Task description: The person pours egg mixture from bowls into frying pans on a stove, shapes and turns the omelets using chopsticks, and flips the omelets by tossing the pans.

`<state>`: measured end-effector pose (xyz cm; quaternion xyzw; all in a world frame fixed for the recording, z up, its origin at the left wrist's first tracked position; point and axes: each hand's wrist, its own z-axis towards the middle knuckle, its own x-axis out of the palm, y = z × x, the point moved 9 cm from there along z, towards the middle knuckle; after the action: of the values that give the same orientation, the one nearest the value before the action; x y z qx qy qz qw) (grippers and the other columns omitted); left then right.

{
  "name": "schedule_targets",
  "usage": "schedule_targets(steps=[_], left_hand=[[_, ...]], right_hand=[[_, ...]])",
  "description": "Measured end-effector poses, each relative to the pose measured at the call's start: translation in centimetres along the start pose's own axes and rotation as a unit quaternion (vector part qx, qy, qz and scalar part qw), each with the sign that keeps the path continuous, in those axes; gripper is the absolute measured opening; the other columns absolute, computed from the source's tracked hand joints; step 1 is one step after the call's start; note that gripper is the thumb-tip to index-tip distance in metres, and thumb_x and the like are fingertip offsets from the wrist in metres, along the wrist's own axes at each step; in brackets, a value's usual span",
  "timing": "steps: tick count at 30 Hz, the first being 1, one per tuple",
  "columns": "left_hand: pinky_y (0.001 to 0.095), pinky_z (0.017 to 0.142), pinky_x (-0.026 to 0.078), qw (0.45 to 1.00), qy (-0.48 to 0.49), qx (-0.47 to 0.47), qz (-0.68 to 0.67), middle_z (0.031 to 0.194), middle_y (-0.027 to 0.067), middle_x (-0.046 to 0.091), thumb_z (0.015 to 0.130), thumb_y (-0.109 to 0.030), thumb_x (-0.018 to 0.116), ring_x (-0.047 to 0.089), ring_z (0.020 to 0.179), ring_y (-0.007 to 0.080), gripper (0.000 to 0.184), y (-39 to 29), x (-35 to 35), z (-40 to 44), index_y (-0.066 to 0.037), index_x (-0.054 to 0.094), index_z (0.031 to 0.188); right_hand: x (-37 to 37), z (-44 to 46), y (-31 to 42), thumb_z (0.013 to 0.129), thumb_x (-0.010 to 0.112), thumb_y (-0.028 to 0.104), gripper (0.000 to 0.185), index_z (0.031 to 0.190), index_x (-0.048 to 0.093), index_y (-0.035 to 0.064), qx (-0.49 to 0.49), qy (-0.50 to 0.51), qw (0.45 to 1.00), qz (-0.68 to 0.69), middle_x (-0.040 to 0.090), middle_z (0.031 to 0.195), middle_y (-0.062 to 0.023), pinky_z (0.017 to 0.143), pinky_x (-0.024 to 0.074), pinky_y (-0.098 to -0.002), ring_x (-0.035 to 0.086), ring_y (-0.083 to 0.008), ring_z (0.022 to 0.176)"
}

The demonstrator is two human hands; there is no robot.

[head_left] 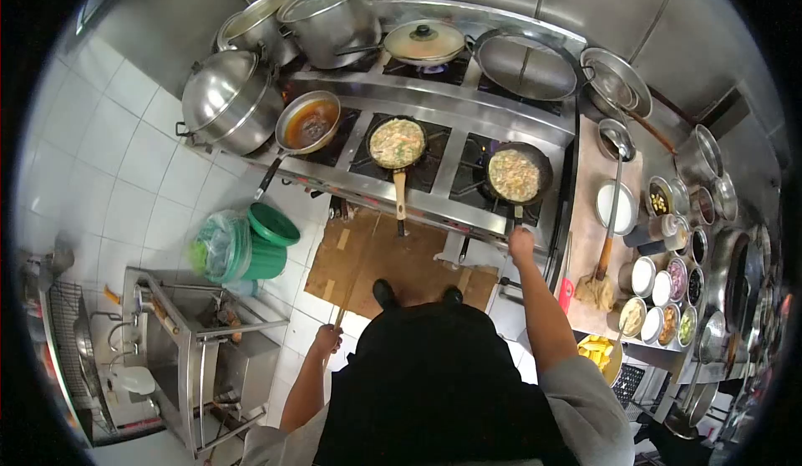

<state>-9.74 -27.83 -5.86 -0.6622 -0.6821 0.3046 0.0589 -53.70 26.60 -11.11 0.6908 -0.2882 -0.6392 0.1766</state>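
My right hand (522, 244) is closed around the handle of a dark frying pan (545, 169) on the right front burner. An egg-like mixture with green and orange bits (514, 175) fills that pan. Down by my left side, my left hand (328, 339) grips what look like long thin wooden chopsticks (343, 305), their tips pointing towards the stove. A second frying pan (398, 163), with a wooden handle and a similar mixture, sits on the middle front burner. To its left stands a metal pan (307, 122) of reddish-brown liquid.
Large steel pots (230, 102) crowd the stove's left end. Behind are a lidded pan (424, 41) and a wide wok (526, 65). On the right counter (589, 224) lie a long ladle (616, 190) and several ingredient tubs. A green bin (266, 257) and a sink (159, 341) stand left.
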Motion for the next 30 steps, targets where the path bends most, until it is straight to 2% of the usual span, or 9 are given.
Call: schedule_targets(steps=[5, 7, 13, 18, 21, 25, 27, 29, 30], left_hand=[[0.0283, 0.037, 0.035, 1.000, 0.014, -0.018, -0.020, 0.062, 0.0047, 0.053, 0.095, -0.021, 0.057, 0.046, 0.043, 0.0123, 0.018, 0.5, -0.1, -0.3, -0.003, 0.059, 0.093], [0.0280, 0.037, 0.035, 0.999, 0.003, -0.046, -0.022, 0.062, 0.0044, 0.053, 0.095, -0.021, 0.056, 0.045, 0.043, 0.0119, 0.018, 1.2, -0.4, -1.0, -0.003, 0.059, 0.093], [0.0270, 0.035, 0.033, 0.994, 0.031, 0.018, 0.102, 0.059, 0.0031, 0.051, 0.094, -0.017, 0.054, 0.045, 0.042, 0.0120, 0.015, 3.4, -1.5, -0.9, -0.005, 0.058, 0.086], [0.0259, 0.033, 0.031, 0.995, 0.002, -0.030, 0.092, 0.058, 0.0023, 0.049, 0.094, -0.015, 0.054, 0.044, 0.041, 0.0119, 0.014, 0.8, -1.4, -4.6, -0.006, 0.057, 0.084], [0.0260, 0.033, 0.030, 0.992, -0.009, -0.049, 0.115, 0.058, 0.0022, 0.049, 0.094, -0.015, 0.054, 0.044, 0.041, 0.0121, 0.013, 0.4, -1.4, -4.7, -0.007, 0.057, 0.085], [0.0268, 0.034, 0.031, 0.998, -0.006, -0.042, 0.043, 0.058, 0.0027, 0.049, 0.094, -0.016, 0.055, 0.044, 0.041, 0.0123, 0.012, 2.6, -2.0, -2.2, -0.006, 0.058, 0.088], [0.0271, 0.034, 0.031, 0.998, 0.000, -0.020, 0.059, 0.058, 0.0030, 0.049, 0.095, -0.016, 0.055, 0.044, 0.041, 0.0122, 0.013, 1.3, -1.6, -2.1, -0.005, 0.058, 0.090], [0.0264, 0.034, 0.031, 0.994, 0.011, 0.012, 0.112, 0.059, 0.0029, 0.050, 0.095, -0.016, 0.054, 0.044, 0.042, 0.0112, 0.011, -0.3, -1.2, -2.7, -0.006, 0.058, 0.091], [0.0262, 0.034, 0.031, 0.993, 0.009, 0.008, 0.122, 0.059, 0.0029, 0.050, 0.095, -0.016, 0.054, 0.044, 0.042, 0.0109, 0.011, -0.3, -1.2, -2.7, -0.006, 0.058, 0.091]], right_hand=[[-3.4, -3.8, 2.6, 0.094, 0.042, 0.027, 0.039, 0.086, 0.064, -0.0033, 0.170, 0.051, 0.956, 0.236, 0.067, 0.080, -0.0229, 0.065, 0.0540, -0.0480, 0.067, -0.0384, 0.072], [0.0, -0.5, -0.8, 0.094, 0.046, 0.026, 0.034, 0.087, 0.063, -0.0025, -0.019, -0.012, 0.999, 0.034, 0.066, 0.078, -0.0195, 0.054, 0.0518, -0.0444, 0.066, -0.0329, 0.064], [0.5, -4.0, 2.0, 0.094, 0.046, 0.027, 0.027, 0.082, 0.057, 0.0054, 0.280, 0.110, 0.886, 0.353, 0.060, 0.067, -0.0104, 0.050, 0.0463, -0.0415, 0.059, -0.0269, 0.056], [1.6, -0.5, 1.8, 0.091, 0.048, 0.022, 0.024, 0.084, 0.056, 0.0003, 0.030, -0.024, 0.999, 0.035, 0.059, 0.069, -0.0125, 0.040, 0.0421, -0.0401, 0.055, -0.0255, 0.053], [4.7, -0.9, -0.5, 0.091, 0.049, 0.019, 0.023, 0.087, 0.057, -0.0022, 0.141, 0.056, 0.972, 0.180, 0.064, 0.076, -0.0188, 0.045, 0.0474, -0.0424, 0.060, -0.0298, 0.058], [0.2, -2.9, 3.4, 0.097, 0.037, 0.032, 0.051, 0.081, 0.066, -0.0064, 0.120, 0.082, 0.982, 0.119, 0.067, 0.091, -0.0304, 0.077, 0.0527, -0.0510, 0.067, -0.0461, 0.076], [-0.5, -4.0, 5.2, 0.096, 0.039, 0.028, 0.045, 0.078, 0.065, -0.0039, 0.165, 0.036, 0.969, 0.181, 0.066, 0.075, -0.0258, 0.067, 0.0532, -0.0499, 0.065, -0.0437, 0.067], [3.5, -1.6, 4.1, 0.097, 0.036, 0.028, 0.046, 0.077, 0.064, -0.0029, -0.046, 0.006, 0.998, 0.039, 0.064, 0.069, -0.0247, 0.064, 0.0532, -0.0496, 0.064, -0.0438, 0.062], [2.5, -2.2, 3.6, 0.096, 0.039, 0.024, 0.038, 0.081, 0.062, -0.0025, 0.039, 0.041, 0.992, 0.111, 0.064, 0.072, -0.0233, 0.059, 0.0531, -0.0476, 0.064, -0.0405, 0.060]])
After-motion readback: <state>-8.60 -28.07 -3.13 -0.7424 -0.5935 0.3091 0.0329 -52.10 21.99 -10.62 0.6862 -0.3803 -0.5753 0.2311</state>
